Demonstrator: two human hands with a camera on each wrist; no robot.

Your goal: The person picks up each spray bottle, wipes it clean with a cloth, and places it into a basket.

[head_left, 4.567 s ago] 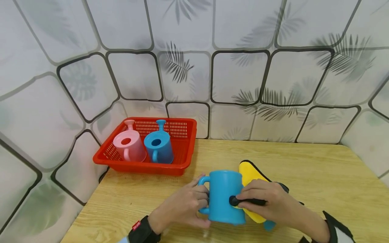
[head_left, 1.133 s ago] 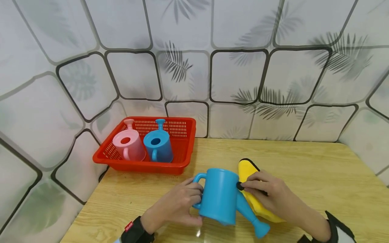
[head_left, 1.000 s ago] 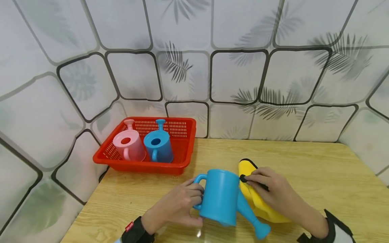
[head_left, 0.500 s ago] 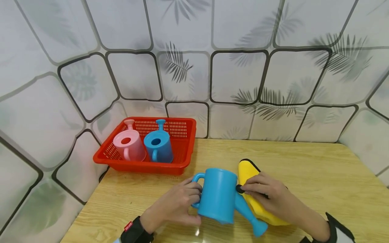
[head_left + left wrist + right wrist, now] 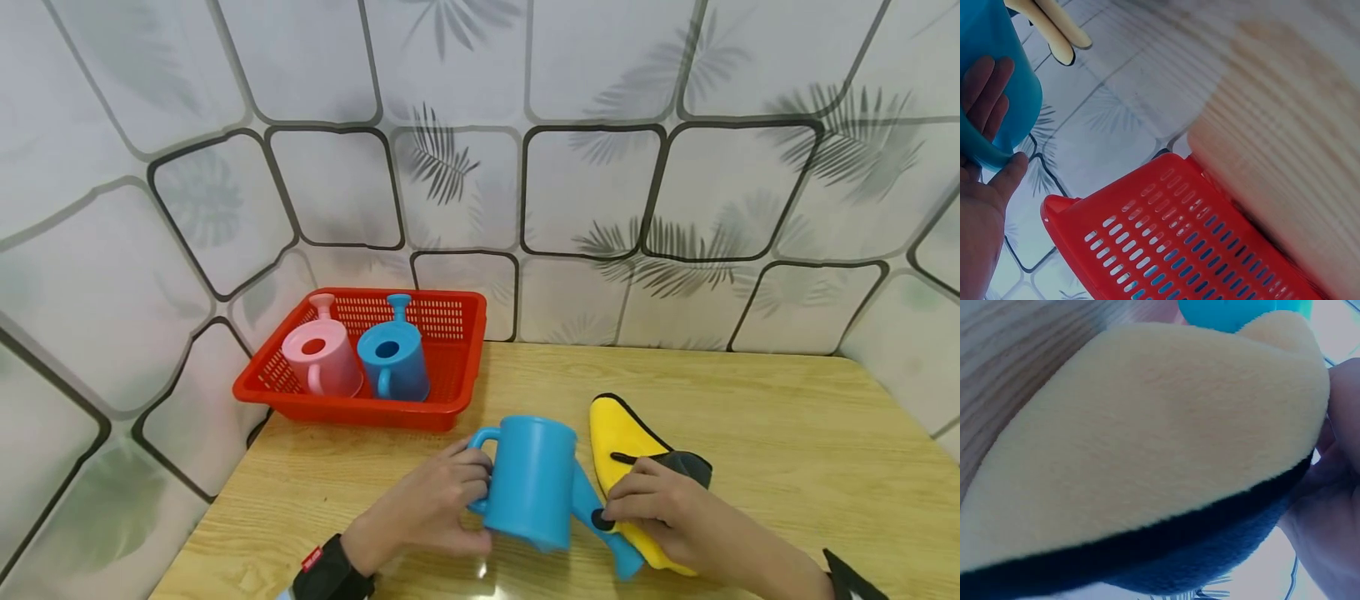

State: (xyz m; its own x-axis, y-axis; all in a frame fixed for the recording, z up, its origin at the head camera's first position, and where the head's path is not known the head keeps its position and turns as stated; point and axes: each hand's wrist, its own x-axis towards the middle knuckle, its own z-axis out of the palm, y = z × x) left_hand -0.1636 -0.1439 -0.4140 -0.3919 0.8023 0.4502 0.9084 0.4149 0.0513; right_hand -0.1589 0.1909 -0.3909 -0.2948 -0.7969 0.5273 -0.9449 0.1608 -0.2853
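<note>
A blue toy watering can [image 5: 531, 475] is at the table's front, bottom partly turned toward me. My left hand [image 5: 442, 500] grips its handle, with fingers through the loop. Its spout [image 5: 588, 500] slants down to the right and ends in a flared tip. My right hand [image 5: 667, 517] pinches a yellow plush cloth [image 5: 618, 433] with black edging and a dark grey reverse. The pinched black end overlaps the spout. In the right wrist view the fuzzy cloth [image 5: 1147, 425] covers most of the hand's fingers. In the left wrist view the can [image 5: 1019, 94] is partly cut off.
A red perforated basket [image 5: 360, 412] stands at the back left of the wooden table [image 5: 795, 467]. In it are a pink watering can [image 5: 330, 367] and another blue watering can [image 5: 397, 367]. Behind rises a leaf-patterned wall [image 5: 585, 192].
The can has tilted and turned from nearly upright, its spout coming into view, and shifted slightly left. The right hand has moved the cloth's end from the can's body down onto the spout.
</note>
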